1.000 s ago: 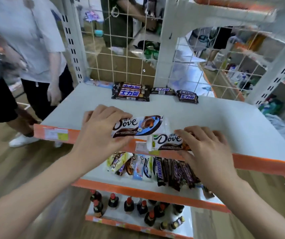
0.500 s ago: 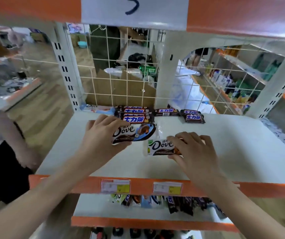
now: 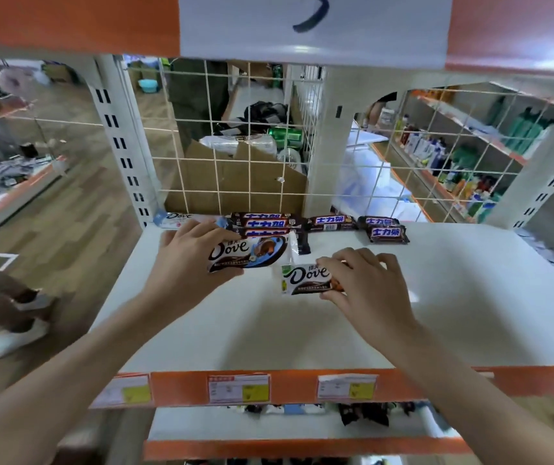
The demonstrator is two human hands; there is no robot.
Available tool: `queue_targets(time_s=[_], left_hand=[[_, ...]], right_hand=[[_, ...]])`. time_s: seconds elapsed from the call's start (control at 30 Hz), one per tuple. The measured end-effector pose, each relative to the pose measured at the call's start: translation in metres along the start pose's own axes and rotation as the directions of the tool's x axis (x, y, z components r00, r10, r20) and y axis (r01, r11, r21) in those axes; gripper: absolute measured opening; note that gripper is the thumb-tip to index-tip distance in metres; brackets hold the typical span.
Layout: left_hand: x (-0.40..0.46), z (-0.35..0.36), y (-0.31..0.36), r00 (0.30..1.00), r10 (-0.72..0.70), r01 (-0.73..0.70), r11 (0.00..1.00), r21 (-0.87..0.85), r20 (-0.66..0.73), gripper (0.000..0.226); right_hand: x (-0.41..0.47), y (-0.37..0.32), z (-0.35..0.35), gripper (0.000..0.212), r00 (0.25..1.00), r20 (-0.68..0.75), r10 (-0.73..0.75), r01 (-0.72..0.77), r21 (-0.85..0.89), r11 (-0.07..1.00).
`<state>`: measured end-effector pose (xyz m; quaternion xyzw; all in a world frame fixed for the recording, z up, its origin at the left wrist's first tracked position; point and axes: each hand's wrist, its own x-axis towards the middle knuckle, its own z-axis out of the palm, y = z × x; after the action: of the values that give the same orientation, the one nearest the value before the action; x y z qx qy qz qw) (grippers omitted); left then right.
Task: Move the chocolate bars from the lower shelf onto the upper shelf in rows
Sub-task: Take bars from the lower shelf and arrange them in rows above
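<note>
My left hand grips a Dove bar with blue on its wrapper just over the white upper shelf. To its right, my right hand holds a second Dove bar with a green corner, a little nearer to me. Behind them, along the wire back, lie several dark Snickers bars and one pale Dove bar at the far left. On the lower shelf, a few wrappers peek out under the orange edge.
A wire grid closes the back of the shelf. White uprights stand at both sides. The orange front edge carries price labels. Another shelf's orange edge hangs overhead. A person's feet in white shoes stand at the left.
Both hands carried the Dove bars from the shelf's front edge farther back toward the Snickers row. The view tilted up, hiding most of the lower shelf.
</note>
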<state>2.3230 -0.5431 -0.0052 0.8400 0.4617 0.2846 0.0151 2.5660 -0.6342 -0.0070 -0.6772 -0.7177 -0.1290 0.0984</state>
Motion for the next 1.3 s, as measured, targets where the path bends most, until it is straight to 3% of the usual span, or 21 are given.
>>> queue_targets(time_s=[0.6, 0.83, 1.3], left_hand=[[0.011, -0.002, -0.090, 0.991, -0.126, 0.119, 0.985, 0.129, 0.045, 0.044], [0.027, 0.003, -0.113, 0.978, -0.198, 0.190, 0.976, 0.104, 0.067, 0.044], [0.053, 0.019, -0.121, 0.982, -0.176, 0.168, 0.980, 0.103, 0.070, 0.036]], right_hand=[[0.050, -0.043, 0.020, 0.045, 0.997, 0.050, -0.061, 0.059, 0.048, 0.997], [0.071, -0.067, 0.024, 0.050, 0.996, 0.028, -0.082, 0.080, 0.068, 0.995], [0.084, -0.072, 0.027, 0.048, 0.999, 0.002, -0.041, 0.041, 0.076, 0.996]])
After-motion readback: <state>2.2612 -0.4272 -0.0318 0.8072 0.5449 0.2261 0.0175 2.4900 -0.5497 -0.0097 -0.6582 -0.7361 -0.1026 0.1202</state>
